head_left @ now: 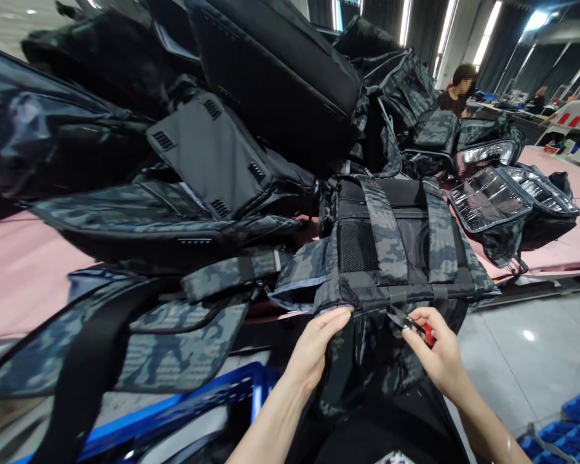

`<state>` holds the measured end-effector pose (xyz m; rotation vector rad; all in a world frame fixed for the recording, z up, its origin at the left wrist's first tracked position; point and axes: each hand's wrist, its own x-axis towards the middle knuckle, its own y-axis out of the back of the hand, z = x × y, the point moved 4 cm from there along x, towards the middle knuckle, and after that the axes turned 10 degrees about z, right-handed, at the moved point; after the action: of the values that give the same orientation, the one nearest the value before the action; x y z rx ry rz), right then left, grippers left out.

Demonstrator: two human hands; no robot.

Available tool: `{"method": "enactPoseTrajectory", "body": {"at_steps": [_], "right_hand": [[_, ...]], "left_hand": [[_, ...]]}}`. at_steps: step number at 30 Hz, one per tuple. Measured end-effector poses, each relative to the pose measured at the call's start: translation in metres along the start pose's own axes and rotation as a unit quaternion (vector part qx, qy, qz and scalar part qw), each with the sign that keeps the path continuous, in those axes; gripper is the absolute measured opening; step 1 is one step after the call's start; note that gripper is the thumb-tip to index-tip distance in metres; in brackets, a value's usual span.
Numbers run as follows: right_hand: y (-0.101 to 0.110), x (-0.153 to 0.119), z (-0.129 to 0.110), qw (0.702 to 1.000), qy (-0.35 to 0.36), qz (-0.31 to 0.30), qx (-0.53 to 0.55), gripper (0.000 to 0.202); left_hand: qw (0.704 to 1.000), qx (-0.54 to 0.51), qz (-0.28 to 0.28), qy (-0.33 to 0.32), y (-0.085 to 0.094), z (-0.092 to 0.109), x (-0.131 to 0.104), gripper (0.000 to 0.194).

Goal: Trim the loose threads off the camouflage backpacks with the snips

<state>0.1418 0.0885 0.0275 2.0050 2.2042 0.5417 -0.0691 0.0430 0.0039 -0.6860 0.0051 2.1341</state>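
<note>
A dark camouflage backpack (pixel 418 238) lies in front of me with its two straps facing up. My left hand (pixel 321 341) pinches the bag's lower edge seam between thumb and fingers. In my right hand (pixel 437 348) is a small pair of thread snips (pixel 400 319) with a red part showing near the palm. The blades point left toward the lower seam of the backpack, close below the strap ends. Whether they touch the fabric I cannot tell.
Several black and camouflage bags (pixel 270 71) are piled at the back left. Bags with silver lining (pixel 493 200) sit on the pink-covered table (pixel 555 187) at right. A blue plastic basket (pixel 174 412) stands below left. Further off, a person (pixel 457 93) is behind the table.
</note>
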Motion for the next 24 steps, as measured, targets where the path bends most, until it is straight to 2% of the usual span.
{"method": "enactPoseTrajectory", "body": {"at_steps": [2,10,19,22,24], "right_hand": [[-0.014,0.000,-0.001,1.000,-0.009,-0.011,0.008,0.022],[-0.041,0.002,0.010,0.998,0.021,0.040,0.040,0.020],[-0.048,0.003,-0.001,0.996,0.079,0.050,-0.005,0.017],[-0.042,0.003,0.003,0.996,0.056,0.065,0.035,0.016],[-0.035,0.004,0.006,0.994,0.043,0.074,0.064,0.015]], "left_hand": [[1.000,-0.001,0.004,-0.011,0.000,-0.001,0.002,0.029],[0.999,0.002,0.011,-0.044,0.004,-0.002,0.007,0.024],[0.998,0.018,-0.006,-0.067,0.002,-0.001,0.006,0.025],[0.991,0.077,-0.013,-0.111,0.005,0.003,0.000,0.027],[0.967,0.164,0.018,-0.195,0.010,0.011,-0.009,0.028]]}}
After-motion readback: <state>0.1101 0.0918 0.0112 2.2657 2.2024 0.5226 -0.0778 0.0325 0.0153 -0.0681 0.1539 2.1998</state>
